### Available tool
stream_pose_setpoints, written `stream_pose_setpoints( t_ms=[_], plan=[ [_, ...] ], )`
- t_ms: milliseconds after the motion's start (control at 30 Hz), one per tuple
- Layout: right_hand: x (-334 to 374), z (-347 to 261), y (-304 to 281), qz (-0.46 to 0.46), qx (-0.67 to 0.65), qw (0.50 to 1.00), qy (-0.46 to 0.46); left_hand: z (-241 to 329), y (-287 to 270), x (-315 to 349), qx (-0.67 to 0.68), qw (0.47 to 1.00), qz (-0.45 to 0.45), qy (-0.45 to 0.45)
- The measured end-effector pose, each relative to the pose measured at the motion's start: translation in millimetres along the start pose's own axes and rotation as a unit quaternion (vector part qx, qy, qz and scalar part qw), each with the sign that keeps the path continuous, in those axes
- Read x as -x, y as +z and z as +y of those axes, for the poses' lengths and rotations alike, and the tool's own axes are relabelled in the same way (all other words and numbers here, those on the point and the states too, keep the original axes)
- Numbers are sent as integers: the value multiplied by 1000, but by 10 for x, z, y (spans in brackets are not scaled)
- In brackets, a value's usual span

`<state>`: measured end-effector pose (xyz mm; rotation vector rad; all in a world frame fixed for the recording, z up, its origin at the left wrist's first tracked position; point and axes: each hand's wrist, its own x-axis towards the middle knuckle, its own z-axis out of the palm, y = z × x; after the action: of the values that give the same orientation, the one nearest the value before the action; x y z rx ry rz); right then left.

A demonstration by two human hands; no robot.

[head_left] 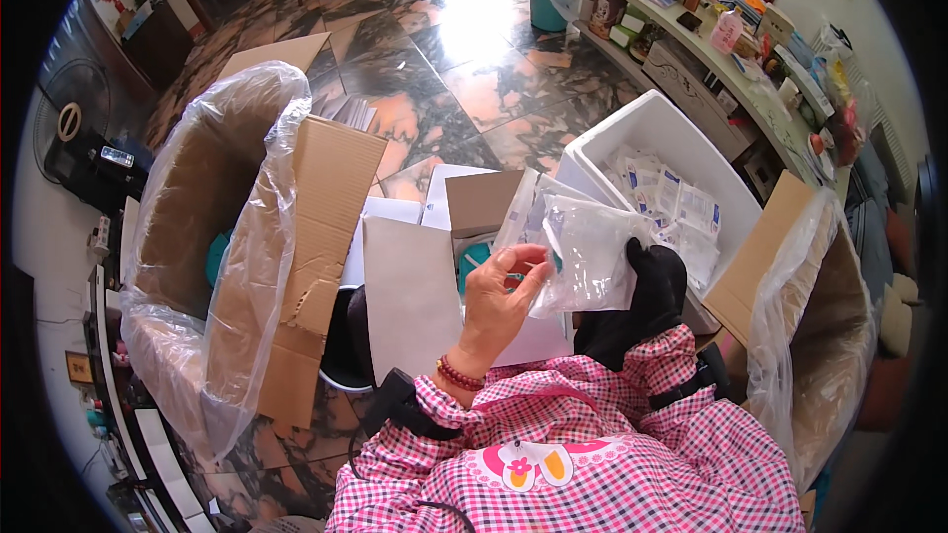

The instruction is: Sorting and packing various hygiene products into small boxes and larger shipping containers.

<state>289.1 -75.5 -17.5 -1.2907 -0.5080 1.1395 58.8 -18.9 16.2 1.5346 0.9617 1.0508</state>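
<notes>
In front of me is a clear plastic bag [592, 255], with its flat side toward me. My right hand [642, 296], in a black glove, grips the bag's right side. My left hand [502, 286] is bare, with a red bead bracelet at the wrist; its thumb and fingers are curled together at the bag's left edge. Behind that hand, something teal [474, 259] shows inside an open cardboard box [484, 199], mostly hidden. A white foam box [664, 118] to the right holds several small printed packets [681, 202].
At left stands a large cardboard box [331, 173] lined with clear plastic; another lined box [820, 306] is at far right. A grey-white board [410, 286] leans beside a dark-mouthed bucket [341, 345]. Beyond are a cluttered low cabinet [691, 89] and a teal bin [549, 5].
</notes>
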Motion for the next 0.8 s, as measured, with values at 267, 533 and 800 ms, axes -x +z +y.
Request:
stream_pose_setpoints(
  t_ms=[267,533,800],
  plan=[
    [-89,238,-164,-32,-165,981,93,-112,80,148,98,994,-47,-32],
    [-44,247,20,-15,-158,981,110,-288,47,194,109,993,-10,-39],
    [7,221,225,55,80,995,-23,-331,43,251,178,979,11,-99]
  ],
)
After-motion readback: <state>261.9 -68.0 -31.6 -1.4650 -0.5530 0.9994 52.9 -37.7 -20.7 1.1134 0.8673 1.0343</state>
